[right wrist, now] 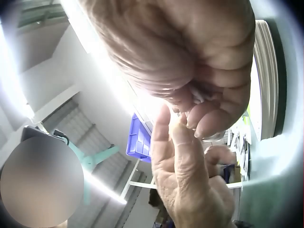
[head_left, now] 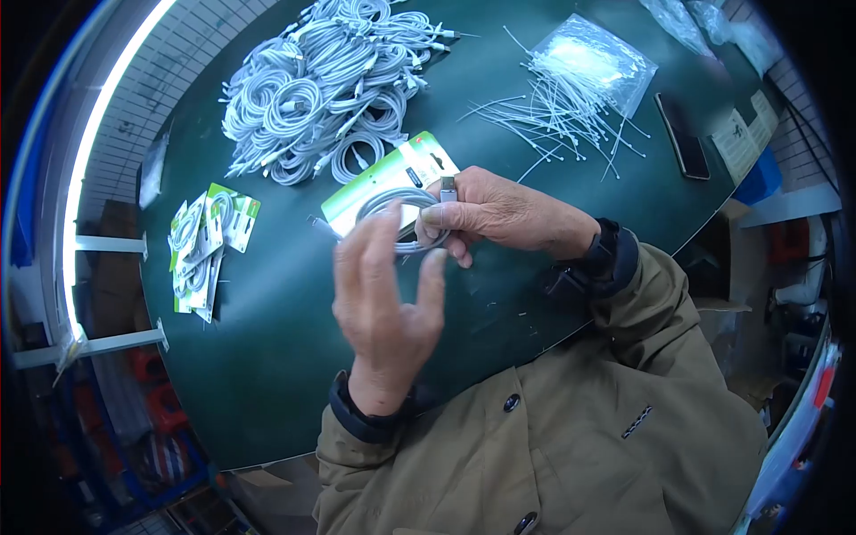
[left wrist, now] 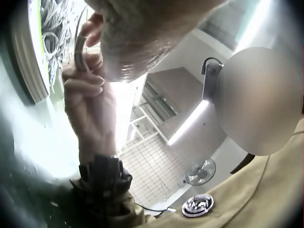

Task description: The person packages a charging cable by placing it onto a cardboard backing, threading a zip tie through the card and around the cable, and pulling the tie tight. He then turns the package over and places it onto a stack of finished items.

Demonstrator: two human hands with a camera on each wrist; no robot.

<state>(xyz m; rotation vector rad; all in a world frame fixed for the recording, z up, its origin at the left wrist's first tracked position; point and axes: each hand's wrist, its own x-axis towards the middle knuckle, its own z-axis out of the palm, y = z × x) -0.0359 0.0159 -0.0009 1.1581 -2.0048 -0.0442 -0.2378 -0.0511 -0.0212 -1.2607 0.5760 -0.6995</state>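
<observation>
My right hand [head_left: 508,209] grips a coiled grey cable [head_left: 392,248] by its right side, a USB plug [head_left: 448,185] standing up beside the thumb. My left hand [head_left: 388,299], blurred, is at the coil's lower left, thumb and fingers spread apart; whether a fingertip touches the cable is unclear. Beneath the coil lies a green and white card pack [head_left: 357,198]. In the left wrist view the right hand [left wrist: 90,104] holds the coil [left wrist: 80,54]. In the right wrist view the left hand's fingers [right wrist: 183,142] are close to the right hand [right wrist: 190,61].
A large heap of coiled cables [head_left: 303,102] lies at the back. Carded cables [head_left: 209,236] are stacked at the left. White cable ties [head_left: 571,111] spread beside a clear bag [head_left: 597,62] at the back right, with a phone [head_left: 682,135] farther right.
</observation>
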